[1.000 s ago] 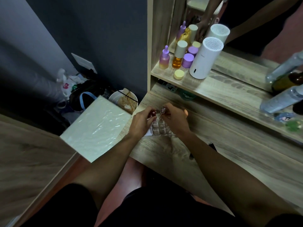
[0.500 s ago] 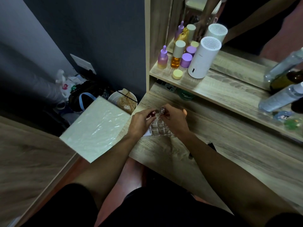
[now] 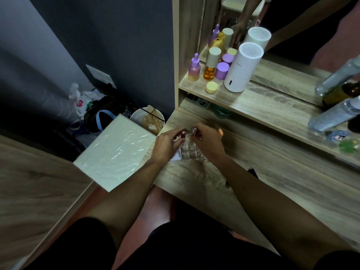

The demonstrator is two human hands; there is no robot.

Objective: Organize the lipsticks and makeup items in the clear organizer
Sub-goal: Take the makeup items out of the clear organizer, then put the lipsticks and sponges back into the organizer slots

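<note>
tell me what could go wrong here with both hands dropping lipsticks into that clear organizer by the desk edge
1. The clear organizer sits near the desk's left edge; a nudge could push it off toward the clutter on the floor.
2. The left hand and right hand crowd the back row, so the red lipstick and clear-capped lipstick could knock together or miss their cells.

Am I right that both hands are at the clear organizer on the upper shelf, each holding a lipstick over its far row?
Not quite: the clear organizer sits on the lower desk surface, not the upper shelf, as the head view shows. The rest holds: the left hand and right hand each hold a lipstick over its far row, one reddish, one paler.
</note>
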